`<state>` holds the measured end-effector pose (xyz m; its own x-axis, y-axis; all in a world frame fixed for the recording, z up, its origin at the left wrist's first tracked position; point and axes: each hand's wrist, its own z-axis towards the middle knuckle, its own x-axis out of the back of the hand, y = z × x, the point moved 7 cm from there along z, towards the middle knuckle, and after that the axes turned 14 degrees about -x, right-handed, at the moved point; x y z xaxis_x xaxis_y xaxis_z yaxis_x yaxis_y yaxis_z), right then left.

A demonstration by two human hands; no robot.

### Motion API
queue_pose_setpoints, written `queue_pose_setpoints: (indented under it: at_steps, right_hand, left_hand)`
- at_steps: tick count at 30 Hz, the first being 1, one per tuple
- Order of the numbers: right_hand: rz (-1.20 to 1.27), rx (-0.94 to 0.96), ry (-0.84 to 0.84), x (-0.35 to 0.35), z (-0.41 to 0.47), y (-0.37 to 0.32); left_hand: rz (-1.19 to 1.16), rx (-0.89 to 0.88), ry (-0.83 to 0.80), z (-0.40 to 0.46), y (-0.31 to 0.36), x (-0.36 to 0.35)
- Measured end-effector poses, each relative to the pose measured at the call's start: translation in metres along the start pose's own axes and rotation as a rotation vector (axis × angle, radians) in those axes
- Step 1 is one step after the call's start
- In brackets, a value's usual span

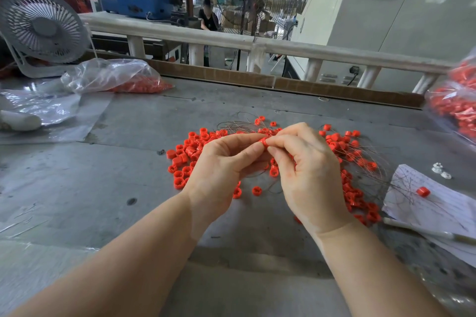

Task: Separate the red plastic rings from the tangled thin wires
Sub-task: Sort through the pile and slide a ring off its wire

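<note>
Above the grey metal table [77,188], the left hand [219,162] and right hand [309,170] are together pinching one small red plastic ring [263,142]. It is probably light, stiff and slick, best gripped by its rim. Beyond, loose rings are lying among springy, easily snagging thin grey wires [242,125].

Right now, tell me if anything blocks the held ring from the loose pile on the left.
Nothing visible does. Both hands pinch the red ring above the loose pile.
</note>
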<state>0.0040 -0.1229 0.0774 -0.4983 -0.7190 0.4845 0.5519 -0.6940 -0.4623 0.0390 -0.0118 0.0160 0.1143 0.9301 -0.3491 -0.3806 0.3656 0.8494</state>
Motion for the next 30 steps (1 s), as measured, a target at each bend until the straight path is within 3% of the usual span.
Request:
queue_pose_setpoints:
  at_steps: [30]
  right_hand:
    - [-0.045,-0.115,-0.005,-0.003,0.001,0.01]
  left_hand:
    - [-0.05,0.016,0.014,0.0,-0.002,-0.001]
